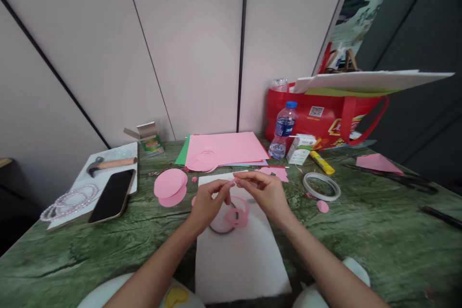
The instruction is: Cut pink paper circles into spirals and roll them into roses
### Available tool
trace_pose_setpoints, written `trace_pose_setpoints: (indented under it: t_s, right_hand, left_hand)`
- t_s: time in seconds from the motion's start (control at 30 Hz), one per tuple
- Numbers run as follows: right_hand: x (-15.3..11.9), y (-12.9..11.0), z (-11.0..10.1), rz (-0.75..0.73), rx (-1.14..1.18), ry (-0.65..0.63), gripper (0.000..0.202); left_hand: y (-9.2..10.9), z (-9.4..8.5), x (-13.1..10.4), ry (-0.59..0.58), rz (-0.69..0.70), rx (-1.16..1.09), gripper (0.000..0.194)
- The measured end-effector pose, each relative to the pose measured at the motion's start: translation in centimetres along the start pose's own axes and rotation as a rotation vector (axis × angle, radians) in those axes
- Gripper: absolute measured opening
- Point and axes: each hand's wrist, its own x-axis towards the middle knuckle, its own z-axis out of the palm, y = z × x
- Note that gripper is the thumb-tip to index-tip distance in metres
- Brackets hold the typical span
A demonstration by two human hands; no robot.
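Observation:
My left hand (212,196) and my right hand (265,191) meet above a white board (241,264), fingertips almost touching. Both pinch one end of a pink paper strip (238,219), whose loose curls hang below the fingers. Under the strip a thin dark ring (221,234) lies on the board, partly hidden by my left hand. To the left sits a stack of pink paper circles (169,185). Beyond my right hand is a cut pink paper scrap (277,173).
At left are a phone (113,196), a hammer (115,163) and pearl-like strings (74,202). Pink sheets (231,147) lie at the back, near a water bottle (283,132), a red bag (321,115) and a small carton (301,149). A tape roll (337,191), glue stick (322,162) and scissors (400,176) are at right.

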Motion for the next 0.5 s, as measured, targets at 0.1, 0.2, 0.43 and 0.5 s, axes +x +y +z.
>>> trace_pose_setpoints:
  t_s: [0.1, 0.2, 0.43, 0.5]
  right_hand:
    - [-0.1, 0.2, -0.1, 0.002, -0.002, 0.011, 0.016]
    - [-0.1, 0.7, -0.2, 0.014, 0.049, 0.029, 0.021]
    - [-0.2, 0.9, -0.2, -0.019, -0.006, -0.002, 0.016]
    - [-0.2, 0.7, -0.3, -0.048, -0.016, 0.003, 0.012]
  left_hand:
    - [-0.1, 0.1, 0.0, -0.004, 0.017, 0.005, 0.026]
    - [-0.2, 0.1, 0.0, -0.012, 0.03, 0.007, 0.026]
    - [0.1, 0.1, -0.2, -0.021, 0.031, 0.023, 0.028]
    - [0.1, 0.1, -0.1, -0.021, 0.041, 0.033, 0.027]
